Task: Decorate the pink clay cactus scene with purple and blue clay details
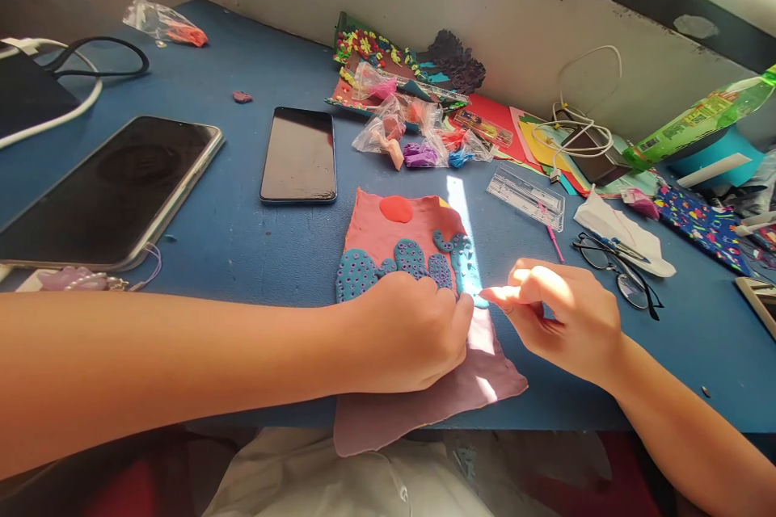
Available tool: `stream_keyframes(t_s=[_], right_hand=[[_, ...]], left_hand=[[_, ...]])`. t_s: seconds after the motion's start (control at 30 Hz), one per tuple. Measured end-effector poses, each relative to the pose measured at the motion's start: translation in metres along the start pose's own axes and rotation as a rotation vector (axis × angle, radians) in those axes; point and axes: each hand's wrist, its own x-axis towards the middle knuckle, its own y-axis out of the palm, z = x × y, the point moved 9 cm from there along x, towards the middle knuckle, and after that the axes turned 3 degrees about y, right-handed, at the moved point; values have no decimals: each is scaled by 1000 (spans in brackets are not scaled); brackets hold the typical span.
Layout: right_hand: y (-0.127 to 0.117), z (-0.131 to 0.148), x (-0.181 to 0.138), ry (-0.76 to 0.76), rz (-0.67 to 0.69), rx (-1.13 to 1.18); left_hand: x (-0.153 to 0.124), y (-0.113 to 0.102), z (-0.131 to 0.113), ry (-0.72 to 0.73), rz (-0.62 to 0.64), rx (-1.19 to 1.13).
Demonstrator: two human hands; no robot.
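Our left hand [412, 331] rests curled on the clay sheet [424, 371] at the table's [242, 234] near edge, fingers closed, gripping nothing. Right hand [563, 319] pinches its fingertips beside the teal cactus [464, 258]; phone [299, 153] sits farther left.

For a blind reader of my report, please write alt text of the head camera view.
Two hands meet over a pink clay picture with teal dotted cactus shapes on a blue table; the left hand presses on it, the right hand pinches beside it. Two phones, glasses and clay bags lie around.
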Motion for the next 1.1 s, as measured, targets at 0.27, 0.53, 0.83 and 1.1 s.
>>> stream_keyframes(t_s=[0.27, 0.53, 0.83, 1.1], right_hand=[[2, 0, -1, -28, 19, 49], [6, -1, -1, -14, 42, 77], [4, 1, -1, -36, 21, 49], [4, 3, -1, -59, 15, 40]], left_hand=[[0, 1, 0, 2, 0, -7], [-1, 0, -1, 11, -1, -4], [0, -1, -1, 8, -19, 3], [1, -2, -1, 7, -21, -13]])
